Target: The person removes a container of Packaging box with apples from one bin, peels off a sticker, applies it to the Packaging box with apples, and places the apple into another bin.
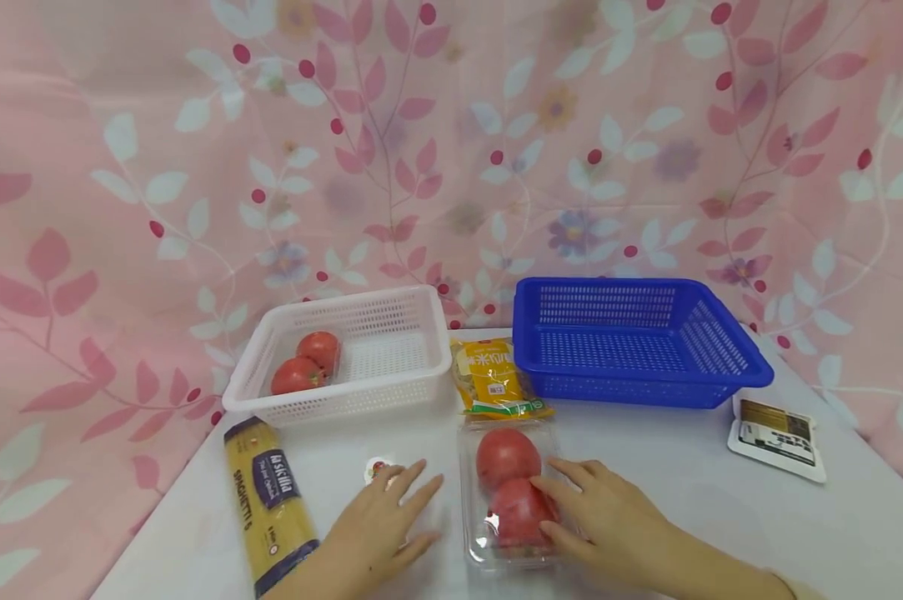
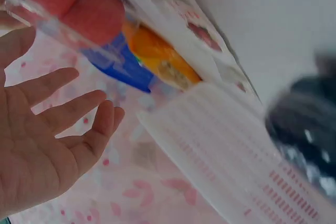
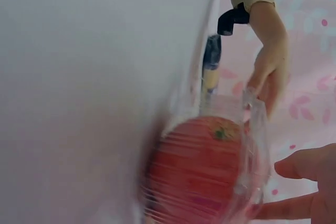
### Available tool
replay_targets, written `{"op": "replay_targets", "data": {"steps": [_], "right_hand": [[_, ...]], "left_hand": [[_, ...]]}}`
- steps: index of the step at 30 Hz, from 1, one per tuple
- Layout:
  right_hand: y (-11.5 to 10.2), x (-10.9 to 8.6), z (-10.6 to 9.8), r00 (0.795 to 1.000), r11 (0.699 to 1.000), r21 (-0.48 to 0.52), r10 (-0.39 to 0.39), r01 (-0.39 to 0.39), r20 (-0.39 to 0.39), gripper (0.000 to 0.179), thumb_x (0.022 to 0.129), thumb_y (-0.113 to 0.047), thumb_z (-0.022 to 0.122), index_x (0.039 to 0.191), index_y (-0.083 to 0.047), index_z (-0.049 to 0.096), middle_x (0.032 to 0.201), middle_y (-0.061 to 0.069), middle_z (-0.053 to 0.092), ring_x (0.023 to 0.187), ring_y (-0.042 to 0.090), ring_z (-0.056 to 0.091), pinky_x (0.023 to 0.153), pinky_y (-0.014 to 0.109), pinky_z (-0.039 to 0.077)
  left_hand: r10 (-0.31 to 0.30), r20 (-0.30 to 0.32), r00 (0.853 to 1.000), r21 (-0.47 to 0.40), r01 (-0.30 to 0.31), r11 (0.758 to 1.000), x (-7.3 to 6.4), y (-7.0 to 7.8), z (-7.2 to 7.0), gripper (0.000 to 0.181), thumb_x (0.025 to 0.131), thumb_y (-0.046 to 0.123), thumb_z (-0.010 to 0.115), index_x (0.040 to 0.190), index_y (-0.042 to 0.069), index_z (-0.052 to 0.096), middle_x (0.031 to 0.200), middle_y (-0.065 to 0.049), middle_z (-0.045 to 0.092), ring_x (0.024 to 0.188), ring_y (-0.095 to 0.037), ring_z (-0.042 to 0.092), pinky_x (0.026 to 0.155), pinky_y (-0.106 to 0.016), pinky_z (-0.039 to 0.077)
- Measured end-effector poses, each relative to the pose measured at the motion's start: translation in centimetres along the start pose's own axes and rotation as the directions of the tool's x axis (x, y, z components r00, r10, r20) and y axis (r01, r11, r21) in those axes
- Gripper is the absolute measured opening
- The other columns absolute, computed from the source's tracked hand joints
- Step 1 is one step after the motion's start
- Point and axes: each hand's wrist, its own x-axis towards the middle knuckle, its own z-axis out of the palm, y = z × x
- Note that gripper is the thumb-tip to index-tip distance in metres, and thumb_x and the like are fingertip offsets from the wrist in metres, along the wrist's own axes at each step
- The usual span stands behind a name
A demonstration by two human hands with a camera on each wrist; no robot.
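Observation:
A clear plastic box of two tomatoes (image 1: pixel 508 451) lies on the white table between my hands. My right hand (image 1: pixel 612 525) is at the box's right side, its fingers loosely extended over the edge; whether they touch the lid I cannot tell. In the right wrist view, the thumb (image 3: pixel 299 164) shows beside the clear wall. My left hand (image 1: pixel 372 533) hovers left of the box, fingers spread, palm bare in the left wrist view. A pack of spaghetti (image 1: pixel 267 500) lies just left of that hand. Past its fingertips is a small round sticker (image 1: pixel 377 469).
A white basket (image 1: pixel 428 379) at the back left holds another box of tomatoes (image 1: pixel 298 375). At the back right stands a blue basket (image 1: pixel 631 390). Between them lies a yellow food packet (image 1: pixel 494 377). A flat white pouch (image 1: pixel 777 439) lies at the far right.

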Motion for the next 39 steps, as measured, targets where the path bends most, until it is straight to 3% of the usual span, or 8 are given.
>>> {"op": "replay_targets", "data": {"steps": [5,13,20,24,27,31,35,39], "right_hand": [[-0.5,1.7,-0.6,0.972,0.976,-0.161,-0.169,0.143,-0.161,0.034,0.08,-0.037,0.067,0.105,-0.014,0.065,0.111,0.012,0.061,0.101,0.031,0.054,0.082,0.044,0.047],[-2.8,6.3,-0.9,0.941,0.938,-0.185,-0.319,0.295,-0.115,0.023,0.081,-0.033,0.065,0.097,-0.017,0.065,0.112,0.007,0.059,0.107,0.026,0.05,0.089,0.041,0.044],[-5.2,8.3,-0.4,0.919,0.889,-0.241,-0.394,0.389,0.029,0.029,0.086,-0.039,0.058,0.105,-0.018,0.065,0.115,0.007,0.059,0.112,0.025,0.05,0.097,0.041,0.038],[-6.1,8.6,0.0,0.899,0.869,-0.236,-0.436,0.434,0.047,0.027,0.087,-0.039,0.057,0.104,-0.018,0.064,0.116,0.007,0.059,0.11,0.025,0.051,0.098,0.04,0.038],[-6.3,8.8,0.2,0.891,0.862,-0.239,-0.453,0.448,0.038,0.026,0.087,-0.038,0.057,0.103,-0.019,0.064,0.116,0.007,0.059,0.11,0.024,0.052,0.097,0.038,0.039],[-6.5,8.9,0.4,0.887,0.861,-0.228,-0.46,0.454,0.028,0.026,0.088,-0.038,0.057,0.105,-0.02,0.064,0.116,0.005,0.059,0.109,0.022,0.051,0.095,0.036,0.04],[-6.5,9.0,0.6,0.892,0.872,-0.197,-0.449,0.449,0.044,0.027,0.088,-0.038,0.057,0.108,-0.02,0.064,0.119,0.004,0.059,0.11,0.021,0.051,0.095,0.036,0.041],[-6.5,9.1,0.9,0.891,0.874,-0.179,-0.453,0.452,0.037,0.027,0.088,-0.037,0.058,0.108,-0.02,0.064,0.12,0.004,0.057,0.109,0.02,0.051,0.093,0.035,0.042]], "left_hand": [[-0.174,0.002,0.985,0.011,0.174,0.985,-1.6,-3.1,-1.5,0.055,0.078,0.037,0.07,0.125,0.012,0.055,0.127,-0.014,0.051,0.114,-0.035,0.045,0.091,-0.048,0.041],[-0.354,0.226,0.907,0.004,0.363,0.932,-2.2,-5.6,-1.2,0.067,0.077,0.049,0.066,0.125,0.003,0.054,0.125,-0.021,0.051,0.115,-0.042,0.044,0.087,-0.056,0.04],[-0.314,0.38,0.87,-0.072,0.367,0.928,-2.2,-5.8,0.4,0.087,0.072,0.058,0.065,0.132,-0.002,0.044,0.136,-0.021,0.042,0.123,-0.044,0.035,0.094,-0.057,0.034],[-0.269,0.458,0.847,-0.124,0.361,0.924,-2.7,-5.6,1.2,0.092,0.068,0.058,0.068,0.133,-0.002,0.043,0.137,-0.025,0.038,0.123,-0.047,0.032,0.091,-0.061,0.034],[-0.244,0.468,0.85,-0.175,0.359,0.917,-2.7,-5.5,1.7,0.09,0.067,0.053,0.07,0.131,-0.004,0.044,0.135,-0.031,0.036,0.121,-0.052,0.032,0.09,-0.063,0.033],[-0.223,0.428,0.876,-0.209,0.336,0.918,-2.7,-5.2,2.2,0.079,0.069,0.046,0.073,0.125,-0.004,0.051,0.128,-0.033,0.043,0.115,-0.052,0.039,0.089,-0.06,0.036],[-0.228,0.399,0.888,-0.176,0.319,0.931,-2.5,-4.5,2.0,0.059,0.071,0.04,0.075,0.113,0.003,0.058,0.11,-0.014,0.058,0.1,-0.031,0.054,0.082,-0.048,0.046],[-0.22,0.335,0.916,-0.172,0.289,0.942,-2.5,-3.9,1.8,0.037,0.075,0.032,0.073,0.1,0.008,0.061,0.09,0.002,0.054,0.079,-0.014,0.05,0.071,-0.036,0.048]]}}
